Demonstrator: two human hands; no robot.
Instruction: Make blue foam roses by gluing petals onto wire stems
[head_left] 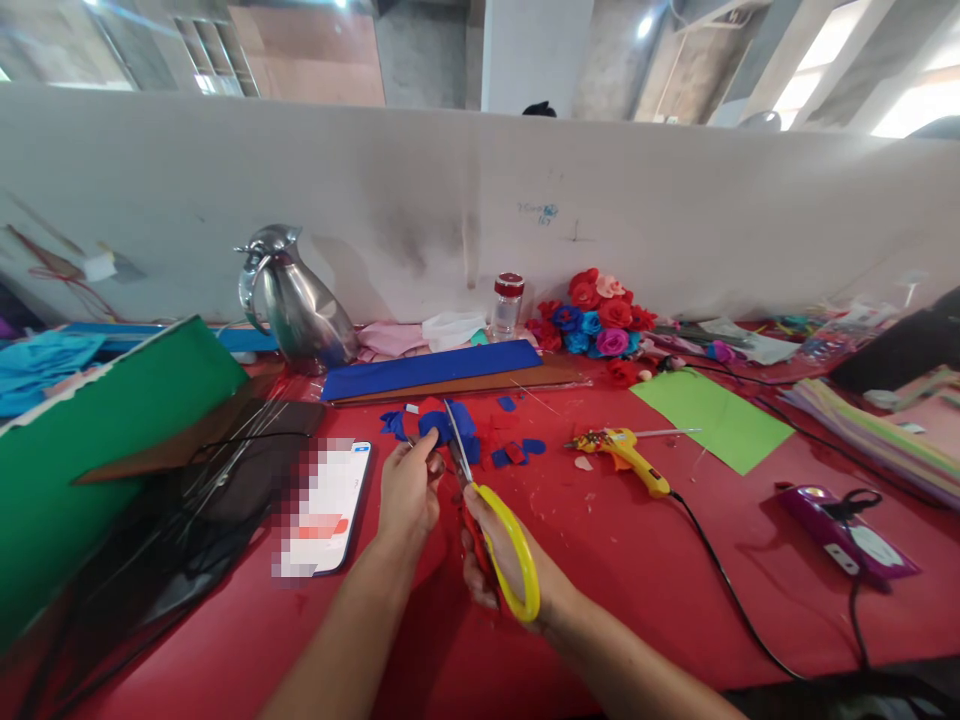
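Observation:
My right hand (491, 555) is closed around the handles of a pair of scissors (514, 550) with a yellow loop. The blades point away from me, over a cluster of cut blue pieces. Left of the blades, my left hand (409, 485) pinches a small blue piece (435, 428) between thumb and fingers. It looks like crepe paper, and its lower edge is hidden by the thumb. More blue scraps (514, 453) and some red ones lie on the red tabletop just beyond and to the right of the scissors.
A phone (334, 510) lies left of my hands. Behind are a blue strip (435, 368), a steel jug (304, 305), a lidded jar (508, 305) and paper flowers (600, 315). To the right are a yellow glue gun (630, 460) with a cord, a green sheet (712, 415) and a purple device (844, 530).

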